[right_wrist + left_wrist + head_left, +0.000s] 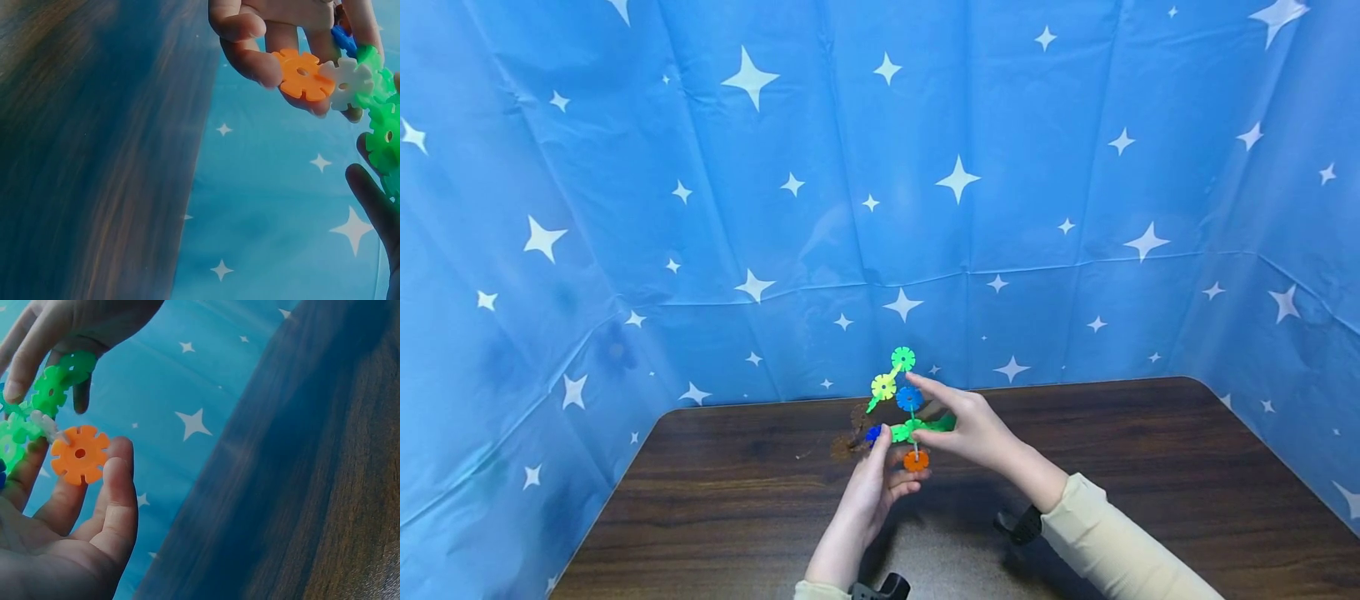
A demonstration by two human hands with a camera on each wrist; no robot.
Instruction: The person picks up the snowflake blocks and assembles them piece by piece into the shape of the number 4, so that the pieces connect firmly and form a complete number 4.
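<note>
Interlocking notched plastic discs, joined into one branching snowflake-disc build (903, 432), are held up above the table between both hands. My left hand (867, 492) grips it from below left, thumb near the dark blue disc (873, 434), fingers behind and under. Low on the build, an orange disc (80, 454) sits by the left fingertips, joined to a whitish disc (347, 84). My right hand (973, 421) holds the green discs (384, 137) on the right side between thumb and fingers. Above rise a blue disc (909, 398), a yellow disc (883, 386) and a green top disc (903, 359).
Below lies a dark wood-grain table (715, 500). A blue curtain (880, 233) with white stars hangs behind it and along both sides. Brownish discs (842, 447), hard to make out against the wood, show left of the build. Dark straps with cameras (1019, 525) sit on the wrists.
</note>
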